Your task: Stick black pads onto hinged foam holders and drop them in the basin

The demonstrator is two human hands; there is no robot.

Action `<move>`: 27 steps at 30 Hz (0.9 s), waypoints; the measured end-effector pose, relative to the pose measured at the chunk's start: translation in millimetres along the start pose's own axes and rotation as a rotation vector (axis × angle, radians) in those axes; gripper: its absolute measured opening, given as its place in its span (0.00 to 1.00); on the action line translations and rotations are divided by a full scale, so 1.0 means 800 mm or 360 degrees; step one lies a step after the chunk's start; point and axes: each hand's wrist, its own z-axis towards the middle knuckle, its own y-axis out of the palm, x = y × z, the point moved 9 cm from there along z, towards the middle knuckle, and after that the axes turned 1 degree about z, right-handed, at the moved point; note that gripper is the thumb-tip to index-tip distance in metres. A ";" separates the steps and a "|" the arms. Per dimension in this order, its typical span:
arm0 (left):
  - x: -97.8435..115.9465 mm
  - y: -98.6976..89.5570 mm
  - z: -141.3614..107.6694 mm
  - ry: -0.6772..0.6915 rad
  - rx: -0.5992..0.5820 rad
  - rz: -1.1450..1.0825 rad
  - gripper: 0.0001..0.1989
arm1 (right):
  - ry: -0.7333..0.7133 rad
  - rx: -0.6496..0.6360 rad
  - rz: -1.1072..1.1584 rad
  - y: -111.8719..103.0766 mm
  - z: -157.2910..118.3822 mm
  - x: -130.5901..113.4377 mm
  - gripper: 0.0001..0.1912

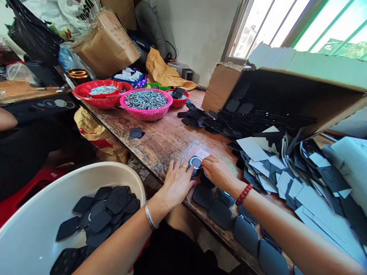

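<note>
A small dark piece with a round silver ring and a striped centre [195,162] lies on the wooden table between my hands. My left hand [178,179] rests beside it, fingers stretched out, the fingertips close to its left edge. On its other side, my right hand [216,170] has thumb and fingers pinched together at the ring's right edge; whatever they hold is hidden. Just below my right hand, black rounded-square plates [220,214] line the table edge. Stacks of dark ring-shaped parts [226,197] stand behind them, partly covered by my right forearm.
A cream tub [114,168] with black plates stands at lower left. Pink [146,114] and red [100,102] bowls of small metal parts sit farther back. One black plate [135,133] lies alone. At right are a carton [215,86] and piled cards [321,210]. Someone's arm [6,119] shows at left.
</note>
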 end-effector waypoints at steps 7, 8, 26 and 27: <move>0.001 -0.005 0.002 0.0041 0.0023 0.0051 0.20 | 0.0038 0.0013 0.0091 -0.003 0.004 0.005 0.13; 0.002 -0.006 0.003 0.0040 -0.0003 0.0050 0.20 | 0.0040 0.0019 0.0114 -0.004 0.006 0.004 0.13; 0.038 -0.037 -0.014 0.0272 0.0416 -0.0343 0.15 | 0.1483 0.0911 0.0619 -0.101 -0.415 0.142 0.16; 0.053 -0.043 -0.019 0.0306 0.0422 -0.0425 0.15 | 0.1567 0.0927 0.0572 -0.094 -0.442 0.143 0.16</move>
